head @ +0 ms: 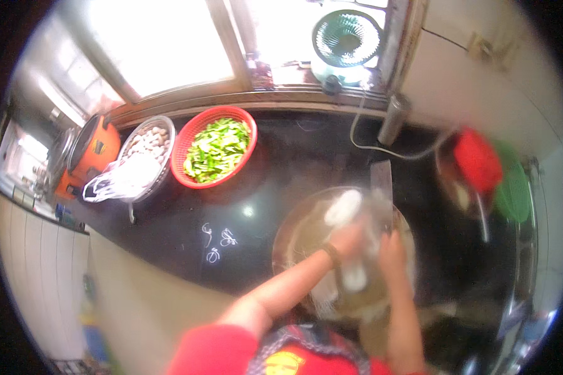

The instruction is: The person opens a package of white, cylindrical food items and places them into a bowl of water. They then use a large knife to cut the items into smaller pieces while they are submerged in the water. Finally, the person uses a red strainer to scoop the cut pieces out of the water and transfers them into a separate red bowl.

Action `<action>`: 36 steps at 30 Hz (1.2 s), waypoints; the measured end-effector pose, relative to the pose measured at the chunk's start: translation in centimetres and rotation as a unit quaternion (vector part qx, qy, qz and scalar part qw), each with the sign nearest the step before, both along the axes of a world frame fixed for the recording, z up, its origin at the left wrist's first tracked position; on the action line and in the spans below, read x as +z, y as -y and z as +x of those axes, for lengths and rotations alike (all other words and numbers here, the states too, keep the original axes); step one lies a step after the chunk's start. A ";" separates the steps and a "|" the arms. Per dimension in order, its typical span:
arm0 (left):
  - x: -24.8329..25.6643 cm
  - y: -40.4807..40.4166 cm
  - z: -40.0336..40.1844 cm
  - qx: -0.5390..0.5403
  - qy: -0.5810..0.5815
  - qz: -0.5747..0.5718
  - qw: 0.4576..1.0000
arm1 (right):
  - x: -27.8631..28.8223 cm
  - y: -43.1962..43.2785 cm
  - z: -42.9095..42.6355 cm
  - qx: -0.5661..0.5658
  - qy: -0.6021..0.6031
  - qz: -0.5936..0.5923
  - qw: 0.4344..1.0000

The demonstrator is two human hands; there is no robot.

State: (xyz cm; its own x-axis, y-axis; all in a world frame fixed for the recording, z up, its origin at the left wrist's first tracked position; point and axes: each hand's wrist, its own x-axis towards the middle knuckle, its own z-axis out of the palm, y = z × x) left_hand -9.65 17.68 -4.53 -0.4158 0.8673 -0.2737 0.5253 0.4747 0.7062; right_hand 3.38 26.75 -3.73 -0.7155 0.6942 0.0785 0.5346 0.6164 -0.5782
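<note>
My right hand (392, 248) grips the handle of a broad-bladed cleaver (382, 185), its blade pointing away from me over the right part of a round cutting board (305, 225). Motion blurs my left hand (349, 241), which wears a brown band at the wrist and lies over the board, left of the cleaver. Its fingers are too blurred to tell their grip. Beyond it lies a white, oblong food piece (343, 207); another white piece (354, 277) is on the near side. Fine white strands (326, 300) spread at the board's near left edge.
A red colander (180, 159) holds sliced green vegetables. Left of it are a grey basket (170, 133) of pale, rounded food with a white plastic bag (124, 178), and an orange pot (94, 145). White string loops (227, 237) lie on the dark counter. Red (478, 159) and green (511, 187) containers stand right.
</note>
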 end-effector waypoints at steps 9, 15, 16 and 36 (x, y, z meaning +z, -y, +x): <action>0.7 0.5 0.6 0.021 -0.012 0.026 0.999 | -1.7 0.0 -0.4 -0.015 -0.037 0.001 0.999; 0.3 0.3 0.8 0.027 -0.018 -0.002 0.999 | -1.0 0.2 0.1 0.002 -0.015 0.009 1.000; 0.0 0.3 1.3 0.026 -0.018 -0.008 0.999 | -1.0 0.7 -0.1 -0.020 -0.009 0.002 1.000; 2.7 2.3 2.5 0.066 -0.167 0.161 0.971 | 4.3 2.1 3.3 -0.190 -0.271 -0.310 0.891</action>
State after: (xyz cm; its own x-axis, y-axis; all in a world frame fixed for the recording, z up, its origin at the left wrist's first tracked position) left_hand -7.20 15.34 -1.80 -0.5474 0.8191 0.1718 0.7002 0.3358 0.6301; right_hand 6.64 24.61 0.57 -0.3924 0.9087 -0.1423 0.1765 -0.0774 -0.9813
